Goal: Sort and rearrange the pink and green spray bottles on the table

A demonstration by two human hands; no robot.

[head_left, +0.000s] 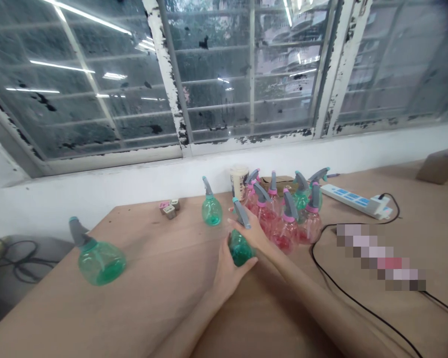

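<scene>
My left hand (pixel 228 272) is wrapped around the lower body of a green spray bottle (pixel 241 249), its thumb across the near side. With my right hand (pixel 254 229) I grip the same bottle at its neck, just below the grey spray head, fingers partly hidden behind it. The bottle has some green liquid in it and leans slightly. To the right, close to my right hand, stands a cluster of pink spray bottles (pixel 285 233). Another green spray bottle (pixel 211 211) stands behind and left, and a further green bottle (pixel 101 263) is at the far left.
Behind the cluster are a paper cup (pixel 239 183) and green-collared bottles (pixel 301 199). Small square blocks (pixel 169 211) lie at the table's back. On the right are a white power strip (pixel 353 200), a black cable (pixel 345 293) and a cardboard box (pixel 438 165). Windows rise behind the table.
</scene>
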